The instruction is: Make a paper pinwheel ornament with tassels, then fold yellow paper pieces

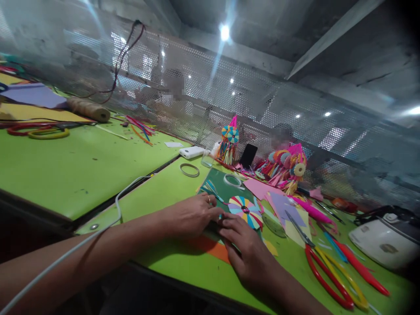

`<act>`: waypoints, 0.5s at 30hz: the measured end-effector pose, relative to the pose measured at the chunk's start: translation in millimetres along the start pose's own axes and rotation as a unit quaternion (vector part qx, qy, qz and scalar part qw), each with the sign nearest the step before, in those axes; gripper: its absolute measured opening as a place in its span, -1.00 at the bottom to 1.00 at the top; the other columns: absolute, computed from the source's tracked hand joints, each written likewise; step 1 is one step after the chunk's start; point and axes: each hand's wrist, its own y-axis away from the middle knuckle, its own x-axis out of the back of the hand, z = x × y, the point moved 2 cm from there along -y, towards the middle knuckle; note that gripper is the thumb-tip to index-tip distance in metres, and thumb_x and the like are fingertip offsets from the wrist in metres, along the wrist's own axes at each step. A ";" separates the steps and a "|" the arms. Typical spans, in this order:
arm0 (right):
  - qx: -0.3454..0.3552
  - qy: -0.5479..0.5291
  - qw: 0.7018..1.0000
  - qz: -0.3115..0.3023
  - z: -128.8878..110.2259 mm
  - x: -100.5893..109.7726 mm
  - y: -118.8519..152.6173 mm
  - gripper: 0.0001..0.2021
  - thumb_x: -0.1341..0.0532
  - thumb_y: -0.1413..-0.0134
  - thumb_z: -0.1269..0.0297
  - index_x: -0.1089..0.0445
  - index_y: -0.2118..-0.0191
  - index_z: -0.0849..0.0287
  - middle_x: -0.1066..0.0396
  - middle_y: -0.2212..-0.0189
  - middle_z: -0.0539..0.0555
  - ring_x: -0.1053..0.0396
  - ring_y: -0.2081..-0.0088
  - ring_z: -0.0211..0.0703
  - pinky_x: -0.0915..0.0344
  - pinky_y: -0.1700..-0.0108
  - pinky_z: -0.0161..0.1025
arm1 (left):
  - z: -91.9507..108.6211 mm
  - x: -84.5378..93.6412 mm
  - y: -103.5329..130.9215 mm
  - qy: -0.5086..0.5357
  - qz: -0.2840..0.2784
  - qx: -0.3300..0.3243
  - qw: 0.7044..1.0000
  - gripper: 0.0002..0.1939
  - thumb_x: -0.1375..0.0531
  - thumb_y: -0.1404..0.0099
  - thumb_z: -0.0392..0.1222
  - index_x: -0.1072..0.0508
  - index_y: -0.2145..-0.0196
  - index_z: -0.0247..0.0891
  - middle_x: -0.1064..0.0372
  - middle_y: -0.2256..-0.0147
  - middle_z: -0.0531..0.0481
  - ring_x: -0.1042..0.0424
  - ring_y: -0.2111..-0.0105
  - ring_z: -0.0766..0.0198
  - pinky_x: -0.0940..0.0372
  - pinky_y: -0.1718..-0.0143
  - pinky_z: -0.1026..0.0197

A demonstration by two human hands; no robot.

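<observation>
My left hand [193, 215] and my right hand [243, 243] meet over the green cutting mat [211, 179] near the table's front edge. Their fingertips are pinched close together around a tiny bluish bit that I cannot make out. Just beyond them lies a striped paper rosette [245, 211] in yellow, red, blue and white. Thin striped paper strips [212, 189] stick out past my left fingers. An orange paper sheet [210, 247] shows beneath my hands, partly covered by them.
At the right lie red-and-yellow-handled scissors [328, 271], a red pen-shaped tool [362, 269] and a white appliance [383, 240]. Rolls of tape [189, 170], colored paper [282, 210] and tasselled paper ornaments [231, 135] stand farther back. A white cable [118, 210] crosses over my left forearm.
</observation>
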 end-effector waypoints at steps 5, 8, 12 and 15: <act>-0.034 -0.039 0.996 0.075 12.7 5.9 -5.9 -0.70 -0.05 -0.10 0.54 -0.37 0.11 0.11 -0.42 0.16 0.13 -0.31 0.08 -0.07 -0.26 0.01 -0.02 | 0.8 4.9 0.2 0.002 -0.052 0.025 0.998 -0.86 0.00 -0.27 -0.34 -0.34 0.29 -0.32 -0.34 0.41 -0.10 -0.30 0.40 0.21 -0.19 0.30 0.20; -0.029 -0.008 0.999 0.040 6.7 3.4 -10.3 -0.71 -0.06 -0.09 0.54 -0.36 0.11 0.14 -0.43 0.22 0.13 -0.32 0.18 -0.09 -0.29 0.09 -0.08 | 0.8 2.6 1.3 -0.014 -0.065 0.032 0.997 -0.89 -0.02 -0.28 -0.30 -0.31 0.38 -0.30 -0.30 0.49 -0.07 -0.26 0.46 0.23 -0.17 0.34 0.20; 0.019 0.140 0.990 0.026 -10.3 4.3 -8.1 -0.70 -0.08 -0.03 0.55 -0.35 0.10 0.23 -0.36 0.09 0.26 -0.26 0.07 0.05 -0.20 0.02 0.07 | 0.7 1.7 1.5 -0.021 -0.042 0.026 0.999 -0.88 -0.01 -0.29 -0.28 -0.26 0.41 -0.28 -0.27 0.52 -0.03 -0.20 0.52 0.27 -0.14 0.37 0.19; 0.017 0.170 0.983 0.062 -10.3 14.0 -9.0 -0.72 -0.08 -0.01 0.56 -0.35 0.13 0.25 -0.36 0.11 0.26 -0.26 0.08 0.04 -0.21 0.04 0.03 | 0.0 3.7 0.3 -0.006 -0.042 0.017 0.999 -0.83 0.05 -0.32 -0.29 -0.24 0.42 -0.27 -0.26 0.52 -0.02 -0.17 0.54 0.29 -0.12 0.38 0.21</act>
